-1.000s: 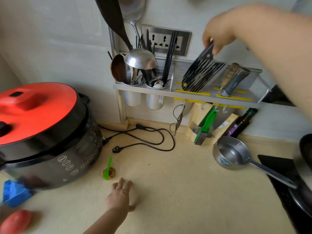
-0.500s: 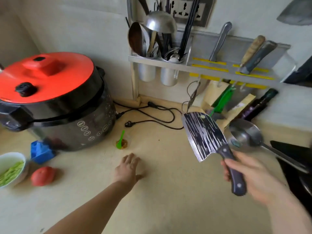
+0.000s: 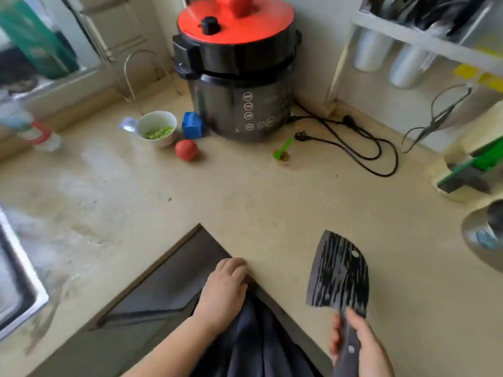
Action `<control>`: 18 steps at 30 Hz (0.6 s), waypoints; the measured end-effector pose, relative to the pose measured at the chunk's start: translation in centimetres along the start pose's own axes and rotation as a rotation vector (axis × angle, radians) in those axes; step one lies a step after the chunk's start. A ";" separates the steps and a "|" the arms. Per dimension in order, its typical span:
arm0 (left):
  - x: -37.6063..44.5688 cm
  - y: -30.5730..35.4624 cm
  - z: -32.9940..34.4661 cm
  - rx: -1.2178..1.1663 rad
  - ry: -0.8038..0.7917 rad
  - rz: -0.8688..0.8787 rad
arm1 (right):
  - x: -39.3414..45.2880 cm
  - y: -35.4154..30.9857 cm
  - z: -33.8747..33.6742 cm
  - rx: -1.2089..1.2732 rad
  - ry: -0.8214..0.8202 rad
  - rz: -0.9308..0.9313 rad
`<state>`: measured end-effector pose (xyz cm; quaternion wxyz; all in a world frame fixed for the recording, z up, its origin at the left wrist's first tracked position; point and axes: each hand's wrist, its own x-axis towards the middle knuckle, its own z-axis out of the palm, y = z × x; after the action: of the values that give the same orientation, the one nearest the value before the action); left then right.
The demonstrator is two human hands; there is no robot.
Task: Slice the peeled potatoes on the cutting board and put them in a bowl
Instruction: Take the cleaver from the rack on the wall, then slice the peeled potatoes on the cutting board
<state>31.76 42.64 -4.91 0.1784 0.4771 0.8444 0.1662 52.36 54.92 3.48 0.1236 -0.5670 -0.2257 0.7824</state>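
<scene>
Low over the counter (image 3: 272,213), a dark cleaver (image 3: 339,276) is gripped by the right hand (image 3: 359,346), fingers clamped on its handle; the left hand (image 3: 223,292) is rested at the counter's edge, fingers together.

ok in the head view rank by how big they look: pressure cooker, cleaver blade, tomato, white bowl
1. pressure cooker
2. cleaver blade, though it is nearest the camera, which inflates it
3. white bowl
4. tomato

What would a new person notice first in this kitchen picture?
Probably the cleaver with its black streaked blade, held by its handle in the right hand at the lower right, over the beige counter. Next, the black pressure cooker with its bright red lid at the back. The left hand rests at the counter's inner corner.
</scene>
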 end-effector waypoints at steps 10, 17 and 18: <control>-16.8 -5.0 1.9 -0.034 0.042 -0.464 | -2.9 6.7 4.5 -0.561 -0.274 -0.171; -23.2 -12.0 -1.0 -0.112 0.263 -0.561 | -3.5 13.0 11.9 -0.645 -0.337 -0.145; -24.4 -13.2 -1.9 -0.118 0.283 -0.571 | -3.8 14.3 13.3 -0.660 -0.350 -0.137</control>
<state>32.79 14.92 -5.75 0.1258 0.1816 0.9495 0.2229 41.96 37.99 2.97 -0.0542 -0.4179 -0.5208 0.7425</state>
